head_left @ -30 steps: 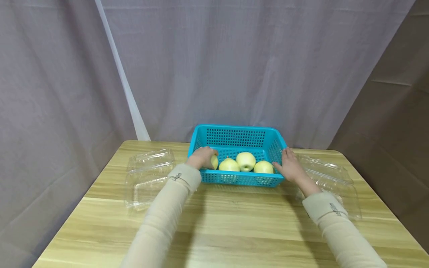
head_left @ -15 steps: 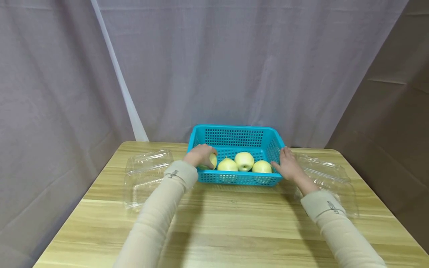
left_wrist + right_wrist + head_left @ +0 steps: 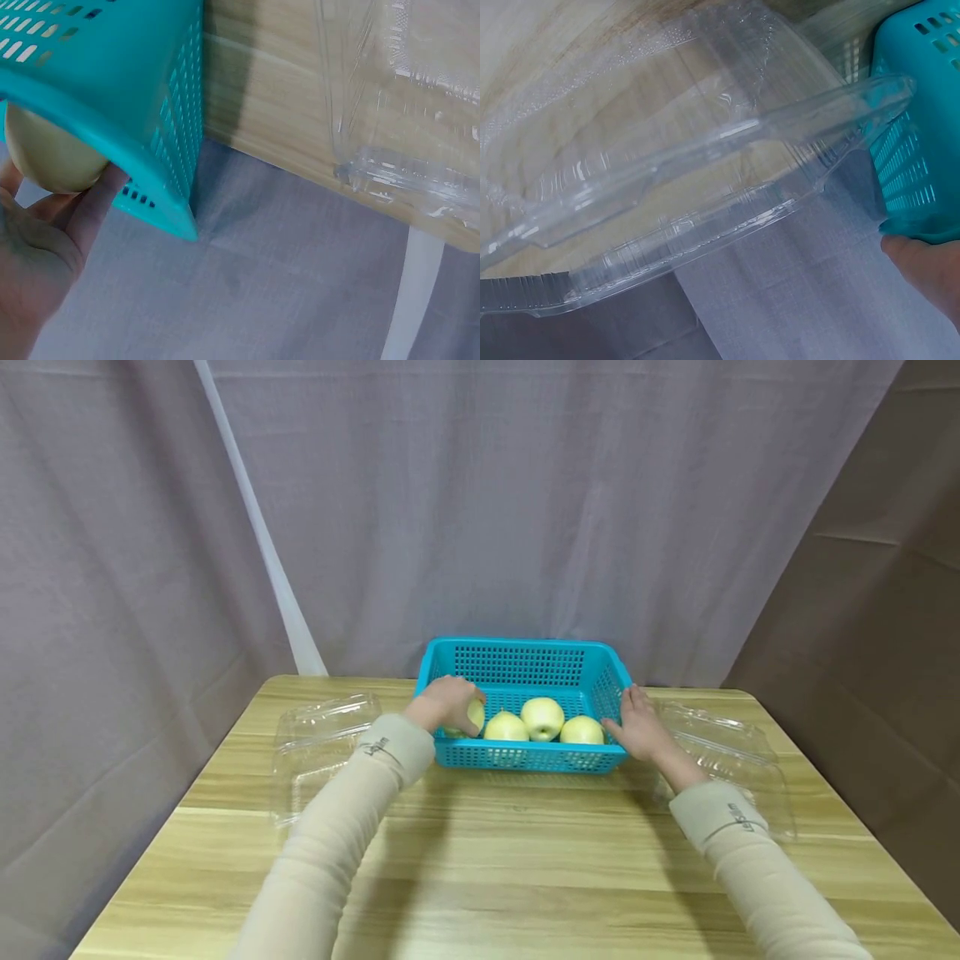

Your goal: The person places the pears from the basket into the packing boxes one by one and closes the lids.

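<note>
A turquoise plastic basket sits at the back of the table, with several pale yellow pears in it. My left hand reaches over its left front corner, thumb and fingers curled round one pear. That pear shows beside the basket's rim in the left wrist view, with the fingers underneath. Three other pears, among them the middle one, lie along the front wall. My right hand rests on the right rim with fairly straight fingers, thumb spread towards the inside. One finger touches the rim in the right wrist view.
Clear plastic clamshell boxes with raised lids stand on either side: the left box and the right box. The right box reaches close to the basket. Grey curtain hangs right behind the wooden table.
My left hand has risen slightly with its grip round the pear, tilting a little. The right hand stays on the rim. The whole head view has shifted slightly.
</note>
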The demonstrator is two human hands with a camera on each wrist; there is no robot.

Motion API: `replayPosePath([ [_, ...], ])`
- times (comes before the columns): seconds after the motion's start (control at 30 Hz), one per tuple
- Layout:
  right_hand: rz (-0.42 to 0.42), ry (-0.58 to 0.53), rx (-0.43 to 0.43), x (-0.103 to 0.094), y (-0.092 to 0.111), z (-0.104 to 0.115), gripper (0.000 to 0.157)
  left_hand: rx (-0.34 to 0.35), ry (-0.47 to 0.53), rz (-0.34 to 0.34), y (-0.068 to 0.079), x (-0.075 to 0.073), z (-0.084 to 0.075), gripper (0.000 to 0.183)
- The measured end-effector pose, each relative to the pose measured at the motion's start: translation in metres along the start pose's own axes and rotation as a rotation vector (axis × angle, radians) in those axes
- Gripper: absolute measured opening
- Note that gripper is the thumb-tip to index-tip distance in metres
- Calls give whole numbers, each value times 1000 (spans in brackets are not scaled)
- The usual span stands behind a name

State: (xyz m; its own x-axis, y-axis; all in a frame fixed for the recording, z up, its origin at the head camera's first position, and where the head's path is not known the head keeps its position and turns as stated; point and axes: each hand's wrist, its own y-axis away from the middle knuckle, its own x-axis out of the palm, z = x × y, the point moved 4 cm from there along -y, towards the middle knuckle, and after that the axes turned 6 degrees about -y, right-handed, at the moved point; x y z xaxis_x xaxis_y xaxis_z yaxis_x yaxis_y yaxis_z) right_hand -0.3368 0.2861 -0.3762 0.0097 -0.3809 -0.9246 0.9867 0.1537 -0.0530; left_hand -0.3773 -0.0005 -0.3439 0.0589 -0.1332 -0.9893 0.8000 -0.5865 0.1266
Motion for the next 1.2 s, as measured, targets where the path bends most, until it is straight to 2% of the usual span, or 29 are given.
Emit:
replayPosePath([
  [0.23, 4, -1, 6, 0, 2, 1, 74, 58, -36, -41, 6, -6, -2, 57],
  [0.5, 6, 6, 14, 0, 1, 0, 73, 67, -9, -123, 14, -11, 6, 56],
  [0.83, 0, 3, 17, 1, 2, -1, 73, 119, 16, -134, 22, -17, 6, 54],
  [1.2, 1, -4, 21, 1, 2, 0, 73, 153, -10, -153, 28, -26, 7, 55],
])
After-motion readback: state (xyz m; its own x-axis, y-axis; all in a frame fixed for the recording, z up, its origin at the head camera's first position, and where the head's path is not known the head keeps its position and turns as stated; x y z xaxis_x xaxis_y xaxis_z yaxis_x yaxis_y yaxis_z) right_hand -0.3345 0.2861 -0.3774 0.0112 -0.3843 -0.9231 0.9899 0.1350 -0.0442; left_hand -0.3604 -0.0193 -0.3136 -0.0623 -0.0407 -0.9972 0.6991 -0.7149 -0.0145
